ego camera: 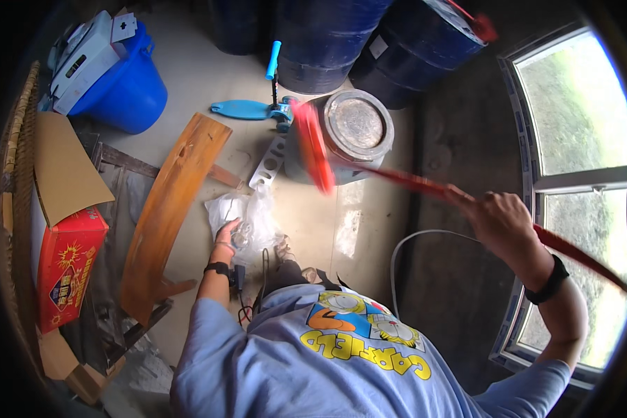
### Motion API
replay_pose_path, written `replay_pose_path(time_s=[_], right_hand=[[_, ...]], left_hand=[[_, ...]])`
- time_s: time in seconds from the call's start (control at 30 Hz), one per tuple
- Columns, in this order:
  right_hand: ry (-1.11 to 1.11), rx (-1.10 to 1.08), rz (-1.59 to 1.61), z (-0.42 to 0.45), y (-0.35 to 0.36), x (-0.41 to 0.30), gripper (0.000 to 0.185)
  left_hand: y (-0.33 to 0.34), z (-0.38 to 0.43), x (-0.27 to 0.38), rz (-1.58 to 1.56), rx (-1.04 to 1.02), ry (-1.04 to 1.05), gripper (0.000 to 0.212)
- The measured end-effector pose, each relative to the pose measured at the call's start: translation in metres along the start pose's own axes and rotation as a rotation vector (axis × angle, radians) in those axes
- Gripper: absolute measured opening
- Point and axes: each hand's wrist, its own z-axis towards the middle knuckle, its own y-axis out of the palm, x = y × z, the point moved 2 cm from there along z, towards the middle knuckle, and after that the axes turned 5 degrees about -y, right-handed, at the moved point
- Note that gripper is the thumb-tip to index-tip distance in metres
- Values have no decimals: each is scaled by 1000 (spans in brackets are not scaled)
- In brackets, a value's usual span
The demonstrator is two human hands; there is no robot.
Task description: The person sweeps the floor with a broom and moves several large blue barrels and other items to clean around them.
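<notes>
My right hand (501, 224) grips the long red handle (413, 180) of a broom-like tool, raised at my right. Its red head (313, 146), blurred by motion, shows in front of a lidded grey drum (358, 125). Whether head and drum touch, I cannot tell. Low on the left, my left hand (225, 239) is at the edge of a crumpled clear plastic bag (258, 219). Some of its fingers are hidden, so a grip on the bag cannot be made out. A perforated white strip (268, 163) lies beyond the bag.
A wooden bench (175, 209) stands at left, beside a red carton (73, 266). Farther off are a blue bucket (130, 94) holding boxes, a blue kick scooter (245, 108) and dark blue barrels (324, 42). A window (580, 104) and a pale cable (394, 266) are at right.
</notes>
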Motion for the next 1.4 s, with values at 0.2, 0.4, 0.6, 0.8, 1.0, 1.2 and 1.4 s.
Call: replay_pose_path(time_s=[0.2, 0.4, 0.6, 0.8, 1.0, 1.2, 1.4], right_hand=[[-120, -269, -141, -61, 37, 26, 36], [89, -205, 232, -97, -18, 53, 32], [78, 344, 40, -79, -38, 57, 28], [84, 387, -87, 24, -83, 48, 28], [-83, 278, -300, 116, -102, -13, 28], [117, -180, -230, 80, -91, -71, 39], [83, -211, -177, -2, -96, -137, 48]], left_hand=[[-40, -36, -32, -23, 166, 51, 23], [-78, -73, -48, -11, 178, 72, 21], [-88, -84, -31, 0, 216, 78, 22], [-77, -47, 22, 61, 136, 59, 31], [-101, -14, 85, 275, 174, 123, 27], [-159, -8, 144, 276, 244, 139, 26], [-145, 3, 165, 244, 197, 88, 31]])
